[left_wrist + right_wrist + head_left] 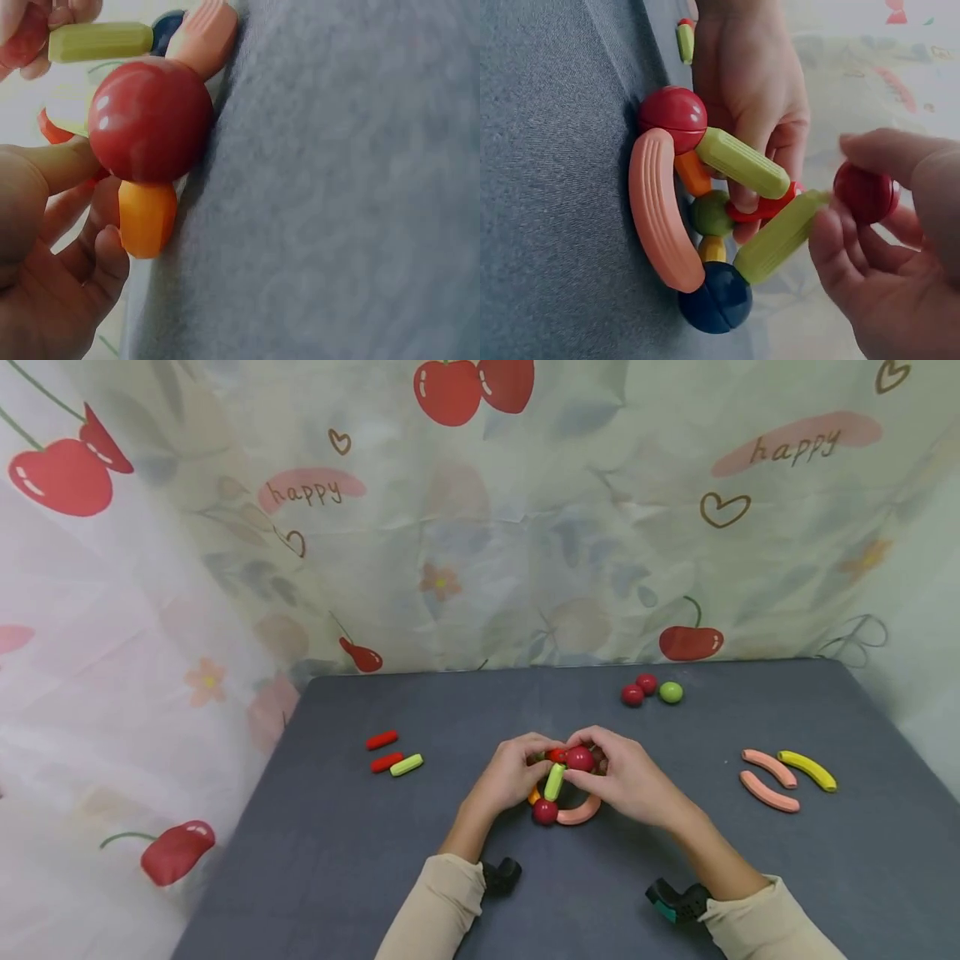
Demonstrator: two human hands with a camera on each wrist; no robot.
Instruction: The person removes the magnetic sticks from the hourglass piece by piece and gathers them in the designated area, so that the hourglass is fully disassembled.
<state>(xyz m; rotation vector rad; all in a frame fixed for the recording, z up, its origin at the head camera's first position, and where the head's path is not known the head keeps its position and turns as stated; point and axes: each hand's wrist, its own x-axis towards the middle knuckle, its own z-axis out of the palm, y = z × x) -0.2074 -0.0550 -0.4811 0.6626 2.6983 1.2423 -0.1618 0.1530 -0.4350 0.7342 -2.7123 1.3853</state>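
Observation:
A small frame of balls and sticks stands between the two hands. Its base shows a red ball (pixel 150 120), a curved salmon stick (pixel 660 210), a dark blue ball (pixel 716 298), a green ball (pixel 711 212) and an orange stick (pixel 148 217). Two light green sticks slope up from it, one from the red ball (pixel 746 161), another from the blue ball (pixel 780 236). My left hand (pixel 513 772) pinches a red stick (pixel 769 206) on the far side. With thumb and fingers, my right hand (pixel 630 777) grips another red ball (pixel 866 193) at the sticks' upper ends.
Left on the dark table (pixel 337 860) lie two red sticks (pixel 382 740) and a light green stick (pixel 407 766). Two red balls (pixel 633 695) and a green ball (pixel 671 692) sit at the back. Curved salmon sticks (pixel 769 792) and a yellow one (pixel 807 771) lie right.

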